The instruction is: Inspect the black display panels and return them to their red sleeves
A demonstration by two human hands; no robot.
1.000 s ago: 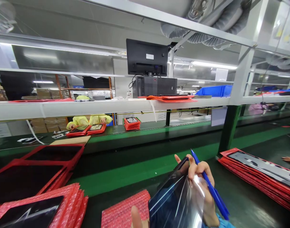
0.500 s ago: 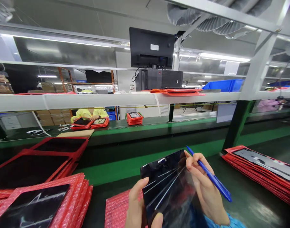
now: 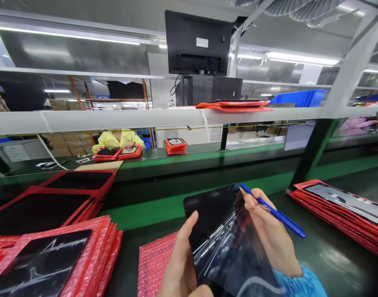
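My left hand point(image 3: 184, 264) grips the left and lower edge of a glossy black screen panel point(image 3: 207, 210), thumb lying on its face. The panel is tilted, and its lower end runs out of view. My right hand point(image 3: 272, 227) is closed at the panel's upper right corner and holds a blue pen point(image 3: 283, 218) that slants down to the right. Wrinkled clear film point(image 3: 226, 243) stretches from the right fingertips over the panel, with streaks of glare. A pink bubble-wrap sheet point(image 3: 154, 260) lies beneath, partly hidden by my left hand.
Stacks of red bubble-wrap sleeves point(image 3: 105, 247) with black panels stand at left. Another red stack point(image 3: 337, 218) with a grey-backed panel stands at right. A white shelf beam point(image 3: 130, 120) carries a monitor point(image 3: 199, 43). Across the bench sits a person in yellow point(image 3: 128, 136).
The view has tipped down slightly. The clear film is drawn further off the panel's top left, leaving that area smooth and dark. The pen remains in my right hand.
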